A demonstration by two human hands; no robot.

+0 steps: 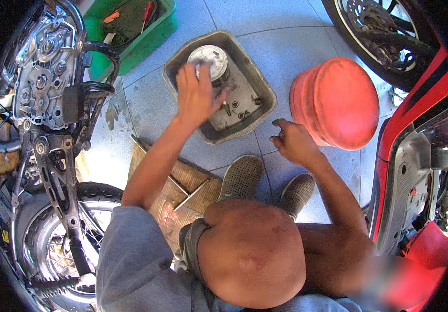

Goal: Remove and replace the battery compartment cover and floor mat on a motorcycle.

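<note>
My left hand [195, 99], smeared by motion, is over a grimy grey rectangular tray [259, 122]. Its thumb is spread away from the fingers, which reach across the near edge of a round tin [209, 56] with a pale top. I see nothing clearly held in it. Several small dark bolts and nuts [235, 105] lie on the tray's floor beside the thumb. To the right of the tray, my right hand [295, 141] hovers above the tiles. Its index finger and thumb are apart with nothing visible between them, while the other fingers curl in.
A red round-topped drum [344, 104] stands close to my right hand. Motorcycle frame and engine parts [42, 78] crowd the left; a red motorcycle [385, 156] borders the right. A green bin [143, 39] holds tools. A T-handle wrench [191, 194] lies on a wooden board [153, 182].
</note>
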